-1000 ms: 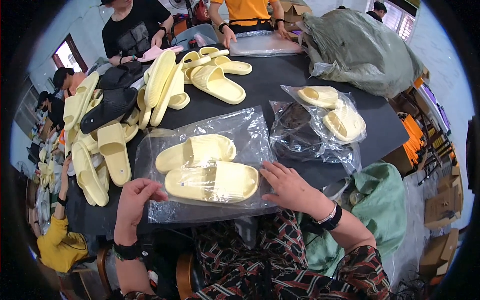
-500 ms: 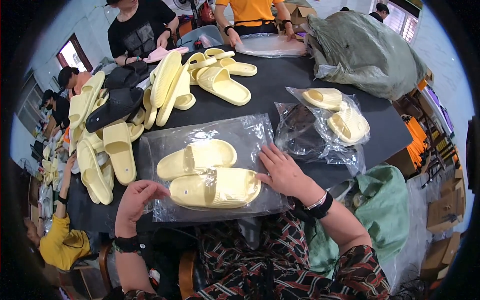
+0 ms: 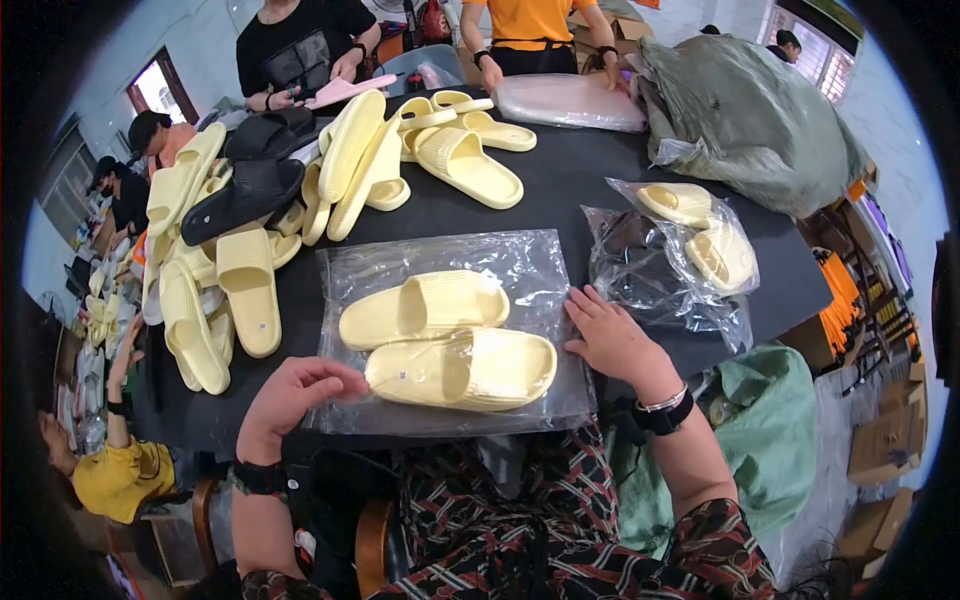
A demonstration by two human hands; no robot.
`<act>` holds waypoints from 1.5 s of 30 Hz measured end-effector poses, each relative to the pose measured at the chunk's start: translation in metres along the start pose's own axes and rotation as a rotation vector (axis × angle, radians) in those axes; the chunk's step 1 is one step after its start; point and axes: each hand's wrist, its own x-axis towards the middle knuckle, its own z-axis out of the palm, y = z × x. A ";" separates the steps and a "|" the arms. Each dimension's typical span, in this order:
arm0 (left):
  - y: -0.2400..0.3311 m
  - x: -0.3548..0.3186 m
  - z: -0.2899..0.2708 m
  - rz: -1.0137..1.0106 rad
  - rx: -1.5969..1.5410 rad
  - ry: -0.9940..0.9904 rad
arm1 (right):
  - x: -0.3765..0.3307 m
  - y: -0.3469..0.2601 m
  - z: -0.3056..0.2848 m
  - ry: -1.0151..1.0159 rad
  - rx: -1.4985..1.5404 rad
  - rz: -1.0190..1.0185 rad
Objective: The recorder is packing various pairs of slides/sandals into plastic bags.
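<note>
On the desk (image 3: 560, 190) lies a clear bag (image 3: 543, 268), two yellow slippers (image 3: 505, 365) inside. It sits between the right fingers (image 3: 596, 316), loosely spread and gripping nothing, and the left fingers (image 3: 335, 377), bent nearly together, whose grip I cannot tell.

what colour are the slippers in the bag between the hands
Pale yellow; the slippers show best in the head view.

The person wears dark clothing (image 3: 560, 545) printed all over with slanting red and pale strap-like lines, its short, loose sleeves (image 3: 722, 545) in the same pattern. Behind the left hand (image 3: 308, 393), a wide black band (image 3: 262, 478) circles the wrist, with a small pale mark on its side. Behind the right hand (image 3: 617, 342) sit a slim silvery bracelet (image 3: 664, 402) and a broad black strap (image 3: 662, 419).
</note>
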 end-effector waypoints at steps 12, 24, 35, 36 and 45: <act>0.005 -0.015 -0.026 -0.111 0.462 -0.244 | 0.016 -0.018 0.032 0.226 0.136 -0.103; 0.005 0.079 -0.017 0.437 1.227 -0.199 | 0.012 -0.021 0.032 0.253 0.123 -0.065; -0.001 0.139 0.009 0.523 0.906 -0.191 | 0.013 -0.022 0.033 0.224 0.097 -0.050; -0.004 0.137 0.008 0.618 1.005 0.053 | 0.013 -0.022 0.033 0.223 0.101 -0.047; 0.037 0.108 0.014 -0.029 0.356 -0.394 | 0.012 -0.019 0.032 0.227 0.074 -0.029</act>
